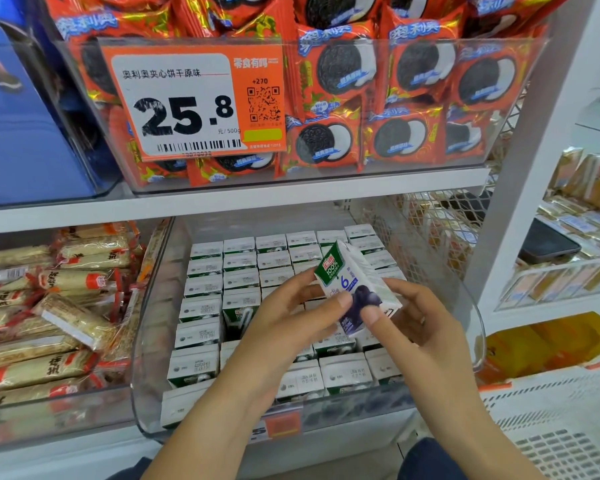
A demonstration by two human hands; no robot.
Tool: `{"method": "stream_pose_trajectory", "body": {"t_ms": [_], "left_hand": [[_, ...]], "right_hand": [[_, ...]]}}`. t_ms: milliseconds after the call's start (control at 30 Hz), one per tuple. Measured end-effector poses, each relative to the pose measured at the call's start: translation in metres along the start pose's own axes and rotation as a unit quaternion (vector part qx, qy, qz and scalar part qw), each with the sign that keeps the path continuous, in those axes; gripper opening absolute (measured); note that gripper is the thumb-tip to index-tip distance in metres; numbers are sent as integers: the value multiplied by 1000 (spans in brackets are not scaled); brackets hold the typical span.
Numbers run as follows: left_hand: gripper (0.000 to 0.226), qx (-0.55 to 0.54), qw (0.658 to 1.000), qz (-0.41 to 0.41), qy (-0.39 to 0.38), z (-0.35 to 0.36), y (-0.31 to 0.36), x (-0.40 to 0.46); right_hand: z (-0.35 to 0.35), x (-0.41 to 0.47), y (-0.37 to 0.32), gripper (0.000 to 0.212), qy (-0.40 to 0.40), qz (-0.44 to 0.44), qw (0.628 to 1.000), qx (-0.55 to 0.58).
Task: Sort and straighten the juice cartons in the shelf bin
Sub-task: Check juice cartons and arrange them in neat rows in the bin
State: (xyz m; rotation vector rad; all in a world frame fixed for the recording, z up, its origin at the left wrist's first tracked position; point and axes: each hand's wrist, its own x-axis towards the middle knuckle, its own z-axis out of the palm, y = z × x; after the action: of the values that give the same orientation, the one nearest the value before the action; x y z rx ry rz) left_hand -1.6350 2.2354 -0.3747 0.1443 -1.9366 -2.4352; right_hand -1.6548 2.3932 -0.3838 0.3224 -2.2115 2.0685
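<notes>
Head view shows both our hands raised over a clear plastic bin (142, 348) on the lower shelf, sharing one small juice carton (355, 289) between them. Our left hand (284, 327) pinches the carton with the thumb pressed on its front face and the fingers curled behind, and our right hand (413, 323) grips its lower right corner, thumb on the dark fruit picture. The carton is tilted, its top leaning up and to the left, held above the rows and not touching them. Its front reads "100%" on a green band under a small red logo, with a large blue "6" beneath and dark berries printed at the bottom; the smaller writing is too fine to read. Below it, the other cartons (205, 285) stand upright in packed rows inside the bin, white tops up with small printed date codes we cannot make out. On the shelf above, a clear bin holds red cookie packs (340, 74) with black-and-white sandwich cookies pictured, and an orange price tag (193, 102) reads "25.8", "元/500g" and "+270" beside a QR code and a barcode. Left of the juice bin lie wrapped cracker bars (49, 306) with red-and-white labels. A dark phone (548, 244) rests on goods in the wire basket to the right.
</notes>
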Motion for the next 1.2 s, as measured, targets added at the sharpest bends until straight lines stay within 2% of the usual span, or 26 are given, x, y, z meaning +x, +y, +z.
{"method": "stream_pose_trajectory", "body": {"t_ms": [133,200,300,433,567,600,700,767,900,1000,1067,1133,1200], "left_hand": [[80,-84,995,-55,-12,2,-2,0],[74,-121,990,-72,-20,2,-1,0],[49,-202,972,-108,-49,3,1,1],[51,-278,949,-135,-63,1,2,4],[40,-295,943,-135,-67,-1,1,5],[39,-287,947,-128,-66,-3,1,5],[55,-212,973,-73,-63,-4,1,6],[55,-177,983,-30,-44,-1,0,5],[56,-140,989,25,-33,3,-2,2],[58,-48,997,60,-31,3,0,1],[57,27,996,77,-32,1,1,2],[53,57,995,75,-35,-1,1,2],[51,47,996,57,-42,-2,0,3]], "right_hand": [[2,-6,-1,43,1,-72,993,-98],[3,-5,-2,41,-6,-80,992,-98],[4,-4,-3,50,-33,-117,986,-110],[6,-5,-2,62,-58,-132,982,-120],[3,-4,-3,52,-59,-128,984,-106],[2,-4,-4,46,-63,-120,986,-94],[-2,-1,-8,28,-79,-59,995,-12],[-4,2,-10,23,-95,-15,995,25],[-8,6,-13,38,-132,47,985,102],[-13,9,-13,41,-128,57,982,126],[-15,9,-7,39,-104,35,992,64],[-17,7,1,41,-64,-24,996,-55],[-19,5,6,45,-29,-129,972,-196]]}}
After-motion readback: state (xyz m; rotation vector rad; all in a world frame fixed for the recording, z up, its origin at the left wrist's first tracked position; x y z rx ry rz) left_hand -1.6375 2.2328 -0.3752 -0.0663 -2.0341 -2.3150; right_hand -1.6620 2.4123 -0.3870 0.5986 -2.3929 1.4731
